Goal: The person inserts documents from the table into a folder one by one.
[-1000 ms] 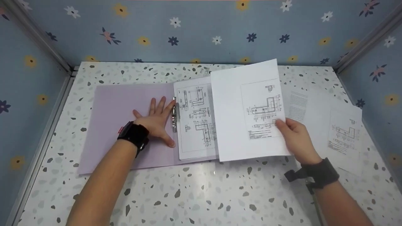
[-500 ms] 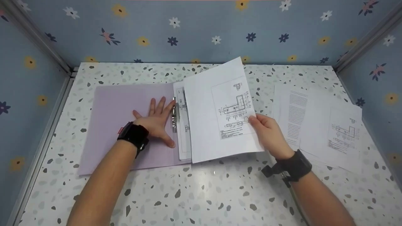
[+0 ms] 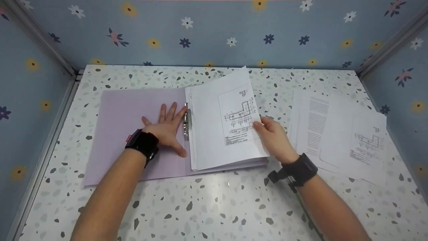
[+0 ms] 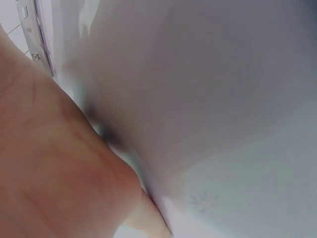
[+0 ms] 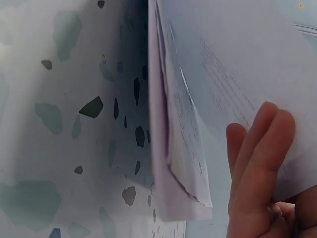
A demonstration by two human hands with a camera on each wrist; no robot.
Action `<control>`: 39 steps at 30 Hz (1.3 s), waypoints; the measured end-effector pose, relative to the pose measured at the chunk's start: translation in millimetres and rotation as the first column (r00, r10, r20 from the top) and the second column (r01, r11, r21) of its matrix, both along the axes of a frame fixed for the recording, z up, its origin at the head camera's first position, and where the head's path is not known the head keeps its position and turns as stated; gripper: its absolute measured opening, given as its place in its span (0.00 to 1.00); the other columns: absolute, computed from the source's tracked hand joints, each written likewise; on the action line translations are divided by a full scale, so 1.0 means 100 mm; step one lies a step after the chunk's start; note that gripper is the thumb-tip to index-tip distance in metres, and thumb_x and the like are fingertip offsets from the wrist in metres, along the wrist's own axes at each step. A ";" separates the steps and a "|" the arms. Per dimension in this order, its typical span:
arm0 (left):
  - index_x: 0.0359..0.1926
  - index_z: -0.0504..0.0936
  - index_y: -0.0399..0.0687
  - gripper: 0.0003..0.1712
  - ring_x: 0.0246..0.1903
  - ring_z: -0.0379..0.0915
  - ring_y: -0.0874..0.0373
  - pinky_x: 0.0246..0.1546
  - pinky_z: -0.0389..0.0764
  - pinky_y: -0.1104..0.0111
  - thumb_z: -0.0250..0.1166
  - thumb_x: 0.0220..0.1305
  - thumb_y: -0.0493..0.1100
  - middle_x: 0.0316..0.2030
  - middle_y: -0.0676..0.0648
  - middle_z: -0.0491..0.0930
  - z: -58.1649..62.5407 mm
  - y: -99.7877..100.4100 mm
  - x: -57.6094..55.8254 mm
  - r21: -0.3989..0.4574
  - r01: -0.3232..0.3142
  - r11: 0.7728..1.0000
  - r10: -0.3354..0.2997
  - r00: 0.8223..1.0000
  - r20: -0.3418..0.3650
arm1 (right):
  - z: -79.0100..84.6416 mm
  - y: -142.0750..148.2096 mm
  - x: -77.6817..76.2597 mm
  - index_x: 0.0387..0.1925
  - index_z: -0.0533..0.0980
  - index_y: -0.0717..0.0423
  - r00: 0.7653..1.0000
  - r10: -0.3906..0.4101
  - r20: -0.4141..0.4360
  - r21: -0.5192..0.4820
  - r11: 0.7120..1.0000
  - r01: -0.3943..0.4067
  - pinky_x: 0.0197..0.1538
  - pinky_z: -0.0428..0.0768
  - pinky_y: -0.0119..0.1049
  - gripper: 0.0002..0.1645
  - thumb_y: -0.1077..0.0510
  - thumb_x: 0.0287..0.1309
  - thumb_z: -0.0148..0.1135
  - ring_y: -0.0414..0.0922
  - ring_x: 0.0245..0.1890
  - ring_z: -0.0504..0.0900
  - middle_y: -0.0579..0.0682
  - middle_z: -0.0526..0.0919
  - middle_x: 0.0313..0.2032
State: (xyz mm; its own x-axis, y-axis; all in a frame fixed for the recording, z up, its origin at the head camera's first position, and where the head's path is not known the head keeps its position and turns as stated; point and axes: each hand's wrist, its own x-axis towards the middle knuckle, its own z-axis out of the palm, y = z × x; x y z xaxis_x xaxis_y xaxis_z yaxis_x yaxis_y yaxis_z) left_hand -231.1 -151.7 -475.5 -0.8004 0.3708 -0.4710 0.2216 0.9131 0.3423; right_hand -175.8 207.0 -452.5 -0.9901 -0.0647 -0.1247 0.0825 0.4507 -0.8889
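An open purple folder [image 3: 130, 107] lies on the table, its metal clip [image 3: 186, 124] along the spine. My left hand [image 3: 164, 132] rests with spread fingers on the folder's left cover, fingertips and thumb close by the clip. In the left wrist view the palm [image 4: 59, 163] shows large, with the clip [image 4: 34, 39] at the upper left. My right hand [image 3: 272, 137] pinches the right edge of a printed drawing sheet [image 3: 217, 134] between thumb and fingers. That sheet slants up over the papers in the folder, its left edge near the clip. In the right wrist view several fingers [image 5: 262, 163] lie behind the sheet [image 5: 247, 49].
Several loose printed sheets [image 3: 337, 134] lie overlapping at the table's right side. The speckled table [image 3: 214, 207] is enclosed at the back and sides by blue flowered panels [image 3: 207, 30]. Each wrist wears a black strap [image 3: 301, 169] with a device.
My right hand has moved left with the drawing sheet, which has come over the folder's papers up to near the clip. The left hand has stayed in place.
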 end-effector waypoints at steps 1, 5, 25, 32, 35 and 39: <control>0.76 0.22 0.75 0.92 0.72 0.04 0.39 0.43 0.21 0.17 0.78 0.17 0.79 0.76 0.47 0.13 0.00 0.00 0.00 0.001 -0.001 1.000 0.001 1.000 0.000 | -0.01 -0.01 -0.01 0.60 0.75 0.61 1.000 -0.003 -0.003 0.013 1.000 0.003 0.38 0.81 0.37 0.25 0.47 0.74 0.52 0.48 0.38 0.82 0.52 0.84 0.40; 0.76 0.22 0.76 0.92 0.72 0.05 0.40 0.43 0.21 0.17 0.78 0.17 0.79 0.76 0.47 0.13 -0.01 0.00 0.00 0.001 -0.004 1.000 0.004 1.000 0.001 | -0.03 -0.05 -0.04 0.64 0.73 0.61 1.000 -0.002 -0.002 0.020 1.000 0.002 0.38 0.82 0.37 0.27 0.48 0.73 0.53 0.47 0.38 0.83 0.51 0.85 0.41; 0.76 0.21 0.74 0.93 0.71 0.04 0.39 0.42 0.20 0.17 0.78 0.17 0.80 0.75 0.47 0.12 0.00 0.01 -0.01 -0.008 0.010 1.000 -0.010 1.000 -0.001 | -0.15 -0.15 -0.08 0.63 0.73 0.60 0.998 -0.011 0.065 -0.016 1.000 0.012 0.34 0.83 0.40 0.25 0.49 0.72 0.54 0.49 0.35 0.85 0.52 0.86 0.39; 0.75 0.20 0.74 0.93 0.71 0.03 0.39 0.42 0.21 0.17 0.77 0.18 0.80 0.75 0.47 0.11 0.00 0.01 -0.01 -0.017 0.014 1.000 -0.014 1.000 0.005 | -0.16 -0.15 -0.10 0.65 0.72 0.60 0.997 -0.020 0.073 0.007 1.000 0.020 0.35 0.83 0.40 0.27 0.49 0.72 0.56 0.48 0.36 0.85 0.53 0.85 0.39; 0.76 0.20 0.74 0.93 0.71 0.03 0.38 0.42 0.21 0.17 0.77 0.18 0.80 0.75 0.46 0.12 -0.01 0.00 -0.01 -0.016 0.014 1.000 -0.014 1.000 0.003 | -0.15 -0.14 -0.10 0.66 0.70 0.60 0.997 -0.011 0.079 0.019 1.000 0.010 0.34 0.83 0.40 0.29 0.49 0.71 0.57 0.48 0.36 0.85 0.53 0.85 0.39; 0.76 0.20 0.74 0.93 0.71 0.04 0.38 0.42 0.21 0.17 0.78 0.18 0.79 0.75 0.46 0.12 -0.01 0.00 -0.01 -0.006 0.013 1.000 -0.013 1.000 0.002 | -0.10 -0.11 -0.09 0.69 0.67 0.60 0.996 0.010 0.088 0.037 0.999 -0.013 0.36 0.85 0.40 0.36 0.47 0.67 0.61 0.48 0.38 0.86 0.54 0.86 0.42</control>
